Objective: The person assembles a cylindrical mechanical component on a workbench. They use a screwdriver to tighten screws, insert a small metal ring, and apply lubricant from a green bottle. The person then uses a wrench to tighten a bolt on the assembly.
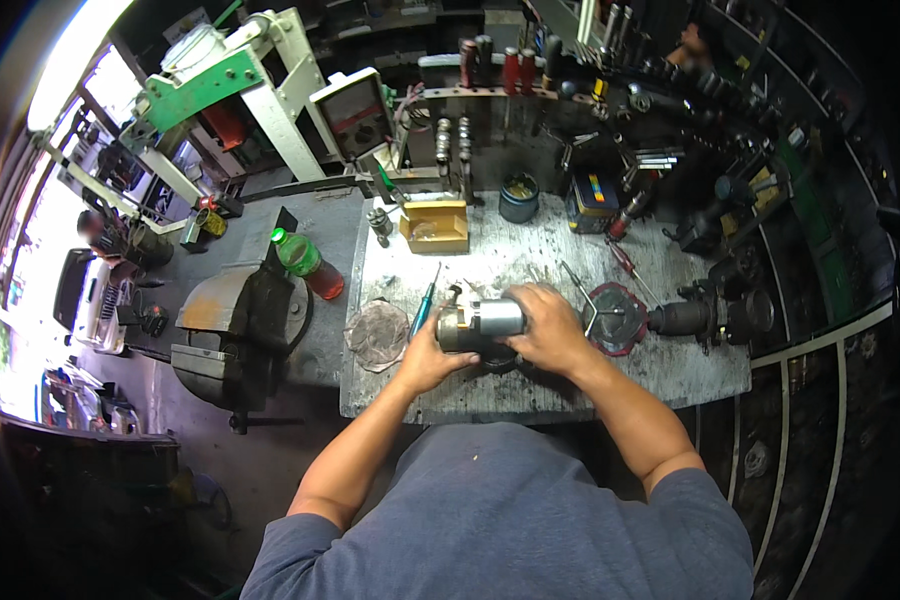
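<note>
Over the near part of the worktable (400, 395), both hands hold a motor-like metal part with a shiny silver cylindrical body (497, 317). My left hand (428, 362) is wrapped round its darker left end, thumb toward the middle. On the right end, my right hand (552, 326) grips with fingers over the top and thumb below. A teal screwdriver (423, 312) lies just beyond my left hand. Left of it is a crumpled, stained cloth (376, 335). Beside my right hand, a three-armed wrench (590, 318) rests partly over a red-rimmed round dish (620, 330).
A bench vise (225, 315) and a green-capped bottle of red liquid (310, 265) stand left. Farther back are an open cardboard box (435, 228), a dark jar (519, 198) and a battery-like box (592, 203). A red-handled screwdriver (622, 258) and a dark motor-like assembly (705, 318) lie right.
</note>
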